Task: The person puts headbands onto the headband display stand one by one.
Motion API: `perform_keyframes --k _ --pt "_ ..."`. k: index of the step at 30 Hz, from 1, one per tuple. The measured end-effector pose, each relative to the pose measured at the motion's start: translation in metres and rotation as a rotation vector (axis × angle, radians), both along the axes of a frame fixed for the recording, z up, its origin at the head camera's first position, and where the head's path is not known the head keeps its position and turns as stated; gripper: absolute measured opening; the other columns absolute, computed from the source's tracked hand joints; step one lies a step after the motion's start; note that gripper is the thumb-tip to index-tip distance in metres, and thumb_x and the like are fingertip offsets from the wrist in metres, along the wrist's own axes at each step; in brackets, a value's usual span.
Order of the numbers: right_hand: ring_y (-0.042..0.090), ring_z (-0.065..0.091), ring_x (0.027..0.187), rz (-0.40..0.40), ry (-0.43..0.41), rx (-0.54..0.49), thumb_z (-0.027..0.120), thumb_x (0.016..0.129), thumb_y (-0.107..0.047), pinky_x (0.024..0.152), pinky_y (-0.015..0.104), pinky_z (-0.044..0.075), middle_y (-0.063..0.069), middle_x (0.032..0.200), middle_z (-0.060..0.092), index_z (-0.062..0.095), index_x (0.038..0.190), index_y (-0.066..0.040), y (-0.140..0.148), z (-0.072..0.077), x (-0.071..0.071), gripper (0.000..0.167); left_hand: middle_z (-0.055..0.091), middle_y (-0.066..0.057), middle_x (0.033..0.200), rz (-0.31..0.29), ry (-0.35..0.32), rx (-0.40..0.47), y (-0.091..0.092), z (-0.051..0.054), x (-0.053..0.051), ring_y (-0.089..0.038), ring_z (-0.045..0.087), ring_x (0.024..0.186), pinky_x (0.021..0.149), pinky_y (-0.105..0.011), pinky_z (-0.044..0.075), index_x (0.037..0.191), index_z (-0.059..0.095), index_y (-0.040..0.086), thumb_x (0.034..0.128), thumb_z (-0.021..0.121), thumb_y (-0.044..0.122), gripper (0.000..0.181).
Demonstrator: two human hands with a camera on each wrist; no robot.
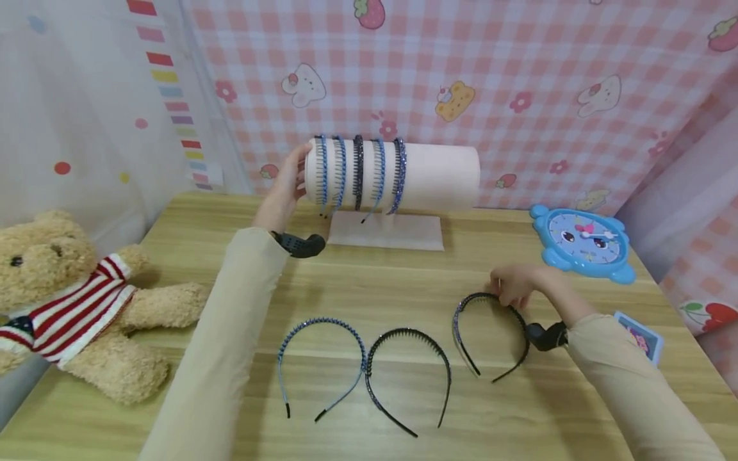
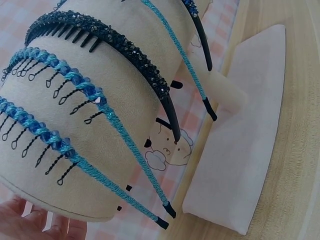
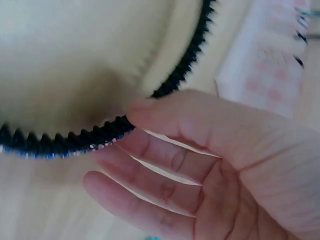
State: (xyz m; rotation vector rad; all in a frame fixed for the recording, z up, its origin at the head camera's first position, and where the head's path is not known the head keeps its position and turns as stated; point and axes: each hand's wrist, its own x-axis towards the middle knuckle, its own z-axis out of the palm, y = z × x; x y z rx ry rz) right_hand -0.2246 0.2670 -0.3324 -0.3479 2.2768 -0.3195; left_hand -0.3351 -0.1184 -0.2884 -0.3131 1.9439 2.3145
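My left hand [image 1: 286, 182] holds the left end of a pale, padded headband display stand [image 1: 442, 176]; in the left wrist view its fingers [image 2: 37, 217] lie at the roll's end rim, tips hidden. Several toothed headbands sit round the roll, including a blue braided headband [image 2: 117, 122] and a black beaded headband [image 2: 135, 57]. At the right of the table, my right hand [image 1: 515, 285] pinches the top of a dark glittery headband [image 3: 65, 142] between thumb and forefinger. Its two ends point toward me. The other fingers extend below the band.
On the wooden table lie a blue headband [image 1: 323, 320] and a black headband [image 1: 406, 331], their sides touching. A teddy bear [image 1: 115, 314] lies left. To the right are a blue toy clock [image 1: 588, 240] and a small framed card [image 1: 639, 338]. Checked cloth [image 1: 519, 70] hangs behind.
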Motion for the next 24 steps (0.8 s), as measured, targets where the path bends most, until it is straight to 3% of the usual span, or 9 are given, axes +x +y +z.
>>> perform_keyframes --k 9,14,19,24 --pt "0.018 0.061 0.077 -0.112 0.143 -0.158 0.054 0.089 -0.014 0.067 0.036 0.055 0.02 0.094 0.057 0.043 0.107 0.009 0.032 0.044 -0.015 0.031 0.052 0.01 0.094 0.002 -0.001 -0.004 0.001 -0.001 -0.001 -0.007 0.046 0.083 0.079 -0.025 0.033 0.09 0.053 0.024 0.0879 0.047 0.044 0.021" --pt "0.015 0.063 0.073 -0.318 0.288 -0.27 0.059 0.088 -0.021 0.068 0.035 0.055 0.013 0.095 0.058 0.045 0.113 0.01 0.039 0.066 -0.027 0.042 0.055 0.011 0.088 0.001 0.017 -0.009 0.0 -0.001 0.001 -0.005 0.051 0.08 0.081 -0.024 0.034 0.088 0.054 0.024 0.088 0.048 0.043 0.019" --pt "0.007 0.063 0.065 -0.523 0.433 -0.435 0.061 0.087 -0.024 0.066 0.031 0.055 -0.002 0.082 0.059 0.041 0.124 0.015 0.031 0.076 -0.036 0.057 0.056 0.012 0.087 0.011 0.01 -0.004 0.0 -0.001 0.002 -0.005 0.052 0.08 0.081 -0.024 0.035 0.088 0.055 0.024 0.0874 0.049 0.043 0.02" --pt "-0.001 0.061 0.063 -0.671 0.487 -0.545 0.064 0.084 -0.03 0.066 0.026 0.054 -0.015 0.072 0.058 0.04 0.128 0.012 0.013 0.086 -0.041 0.066 0.055 0.01 0.097 0.01 0.003 0.0 0.001 0.0 0.002 -0.007 0.05 0.088 0.083 -0.025 0.034 0.094 0.054 0.024 0.0875 0.049 0.044 0.022"
